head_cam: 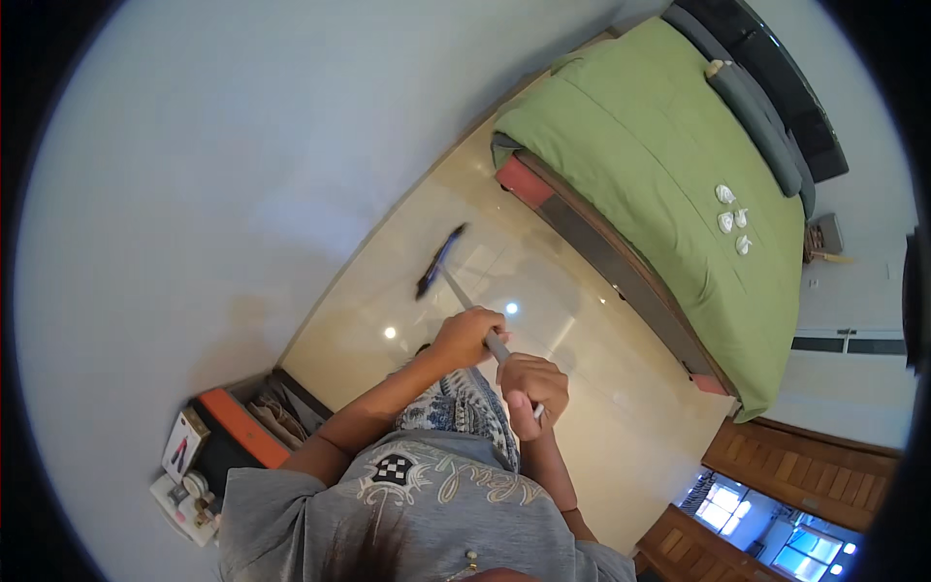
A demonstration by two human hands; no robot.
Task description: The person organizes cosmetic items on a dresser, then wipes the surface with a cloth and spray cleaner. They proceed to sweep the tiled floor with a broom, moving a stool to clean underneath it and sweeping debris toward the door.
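Both hands are closed around the grey handle (500,348) of a long-handled floor tool. My left hand (469,338) grips it lower down, nearer the floor. At the top end is my right hand (534,395), with the handle's pale tip showing below its thumb. The tool's narrow blue and black head (441,262) is at the glossy tiled floor (524,269), between the white wall and the foot of the bed. Blur hides whether it is a broom or a squeegee.
A bed with a green cover (654,167) stands ahead to the right, with folded white cloths (727,218) on it. To the left, a black and orange cabinet (244,429) stands by the wall (218,182). Wooden louvred doors (800,465) are at the lower right.
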